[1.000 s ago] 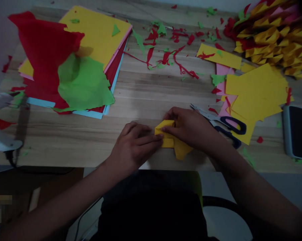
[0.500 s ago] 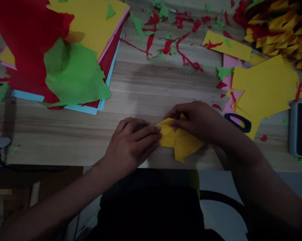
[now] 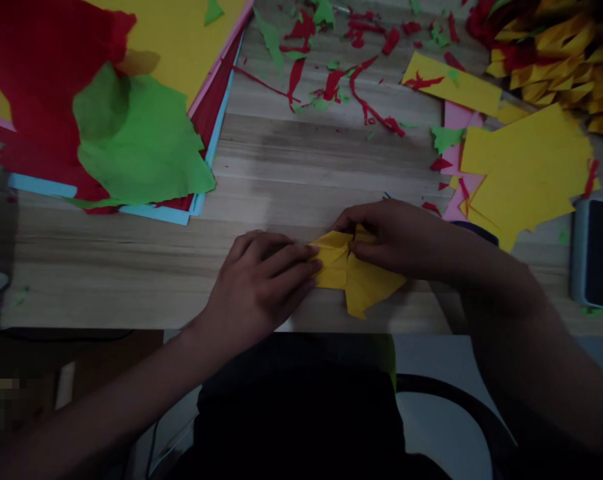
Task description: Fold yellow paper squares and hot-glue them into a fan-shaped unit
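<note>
A piece of folded yellow paper [image 3: 374, 283] lies at the table's front edge, between my two hands. My left hand [image 3: 264, 280] presses its fingertips on the paper's left end, fingers close together and bent. My right hand [image 3: 389, 237] pinches the upper part of the paper between thumb and fingers; some of those fingers are hidden behind it. Creases run across the paper's left half, and a loose flap spreads to the lower right. Behind my right wrist the dark handle of the scissors [image 3: 476, 231] shows in part.
Left stands a stack of coloured sheets [image 3: 181, 40] under torn red paper [image 3: 46, 100] and green paper [image 3: 136, 140]. Red and green scraps [image 3: 336, 83] are strewn at the back. Yellow cut sheets [image 3: 526, 167], a phone [image 3: 601, 253] and a pile of folded yellow pieces [image 3: 556, 53] are right.
The right hand has shifted slightly right and pulled the yellow paper's right flap wider. The left hand stays on the left end. The camera view has shifted, and the scissors are more covered.
</note>
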{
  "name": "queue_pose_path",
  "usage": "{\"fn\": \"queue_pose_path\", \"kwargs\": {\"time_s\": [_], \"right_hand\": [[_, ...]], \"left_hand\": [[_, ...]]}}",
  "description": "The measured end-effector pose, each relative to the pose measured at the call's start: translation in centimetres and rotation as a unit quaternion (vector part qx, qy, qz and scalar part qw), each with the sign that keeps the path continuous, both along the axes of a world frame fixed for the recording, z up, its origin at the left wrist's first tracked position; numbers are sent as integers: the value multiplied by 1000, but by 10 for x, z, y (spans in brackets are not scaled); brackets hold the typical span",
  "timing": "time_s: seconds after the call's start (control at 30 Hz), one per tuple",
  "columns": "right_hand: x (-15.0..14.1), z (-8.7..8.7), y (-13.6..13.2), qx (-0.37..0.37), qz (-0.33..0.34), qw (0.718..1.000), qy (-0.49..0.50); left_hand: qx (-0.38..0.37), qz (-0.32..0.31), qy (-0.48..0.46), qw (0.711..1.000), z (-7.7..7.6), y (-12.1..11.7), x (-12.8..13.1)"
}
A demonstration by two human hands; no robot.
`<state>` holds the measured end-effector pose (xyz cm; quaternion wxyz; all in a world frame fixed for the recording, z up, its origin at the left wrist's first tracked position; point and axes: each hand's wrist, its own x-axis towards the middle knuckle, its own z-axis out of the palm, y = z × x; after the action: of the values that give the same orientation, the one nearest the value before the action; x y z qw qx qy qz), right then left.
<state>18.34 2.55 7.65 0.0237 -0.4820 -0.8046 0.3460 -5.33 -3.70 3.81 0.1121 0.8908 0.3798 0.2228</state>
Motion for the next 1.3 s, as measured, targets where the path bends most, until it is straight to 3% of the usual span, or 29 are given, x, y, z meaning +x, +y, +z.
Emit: {"fn": "queue_pose_path", "kwargs": {"time_s": [0.2,0.4,0.6,0.77,0.87,1.03,1.3], "right_hand": [[-4,1,6,-27,-55,998,12],[-4,1,6,-44,-48,998,26],[-12,-11,-19,115,-14,993,-5],[0,-22,-40,301,45,953,14],[6,-21,-44,364,101,926,-7],[3,-19,-44,372,127,919,-6],[16,-12,-53,357,91,929,34]], "left_hand": [[-17,-20,57,998,1,2,3],[-16,-22,46,999,2,1,2],[13,3,3,1000,-1,-4,1],[12,9,7,1000,0,-4,-1],[-4,15,4,1000,2,-4,-2],[-19,0,35,999,1,-8,-5],[-16,-29,75,997,8,-4,-7]]}}
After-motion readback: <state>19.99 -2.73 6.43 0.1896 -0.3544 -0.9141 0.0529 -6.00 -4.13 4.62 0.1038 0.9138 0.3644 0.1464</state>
